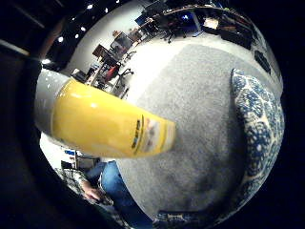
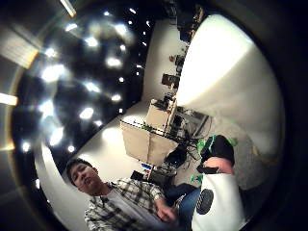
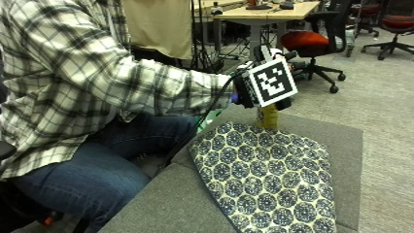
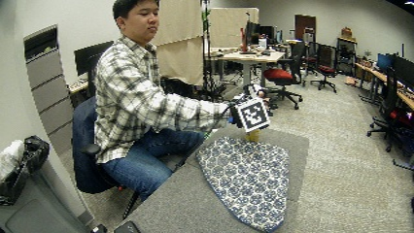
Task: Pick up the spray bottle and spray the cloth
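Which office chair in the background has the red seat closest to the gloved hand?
The red-seated chair just behind the gloved right hand; the other red chair stands farther off at the edge.

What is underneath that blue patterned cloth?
The blue patterned cloth lies on a grey felt-covered table, which shows along its edges. Anything beneath its middle is covered. At its far end the gloved right hand holds a yellow spray bottle.

Yellow spray bottle (image 1: 109, 126), blue-and-white patterned cloth (image 3: 268, 177), grey table (image 3: 168, 204)
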`<act>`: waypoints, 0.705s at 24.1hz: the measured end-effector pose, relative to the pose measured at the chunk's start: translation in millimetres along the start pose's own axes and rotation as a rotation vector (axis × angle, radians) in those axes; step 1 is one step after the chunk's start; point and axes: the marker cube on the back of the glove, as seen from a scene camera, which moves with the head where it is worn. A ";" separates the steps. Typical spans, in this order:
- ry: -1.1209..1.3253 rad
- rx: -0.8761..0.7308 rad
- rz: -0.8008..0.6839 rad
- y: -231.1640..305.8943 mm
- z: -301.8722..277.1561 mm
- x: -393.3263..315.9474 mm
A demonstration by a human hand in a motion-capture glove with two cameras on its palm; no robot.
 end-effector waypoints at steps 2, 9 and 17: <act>0.050 -0.023 0.004 6.9 -7.3 -4.7; 0.392 -0.104 0.117 70.7 -62.9 -26.0; 0.845 -0.174 0.383 178.6 -132.8 -55.6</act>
